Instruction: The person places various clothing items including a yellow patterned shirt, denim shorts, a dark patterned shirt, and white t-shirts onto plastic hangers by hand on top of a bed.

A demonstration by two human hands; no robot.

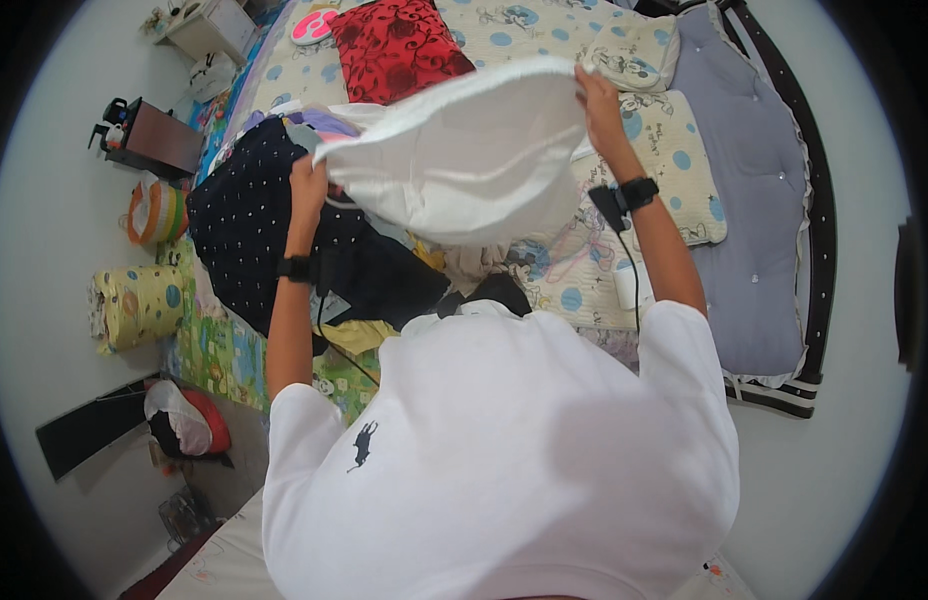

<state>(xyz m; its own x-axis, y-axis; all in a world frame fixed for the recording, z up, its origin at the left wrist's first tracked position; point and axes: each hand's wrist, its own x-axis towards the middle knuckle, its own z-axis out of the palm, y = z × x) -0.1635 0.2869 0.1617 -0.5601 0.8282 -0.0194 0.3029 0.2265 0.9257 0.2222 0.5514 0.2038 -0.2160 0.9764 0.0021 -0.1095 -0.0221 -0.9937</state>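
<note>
A white cloth [464, 157] is stretched in the air between my two hands, its lower part billowing over the bed. My left hand [308, 187] grips its left end, above a dark navy garment with small white dots [239, 202]. The right hand [600, 112] pinches the opposite upper corner, near the pillows. Beneath the cloth, part of the heap of clothes is hidden. A beige garment [475, 261] and a yellow cloth [355, 335] show at the heap's near side. What kind of item the white cloth is, I cannot tell.
A red patterned cushion [400, 49] lies on the cartoon-print bed cover [509, 22]. Cartoon-print pillows [674, 165] rest beside a grey padded headboard cushion [741, 180]. A white roll [630, 289] lies near my right forearm. Cables hang from both wristbands. A striped basket [160, 211] stands at the left.
</note>
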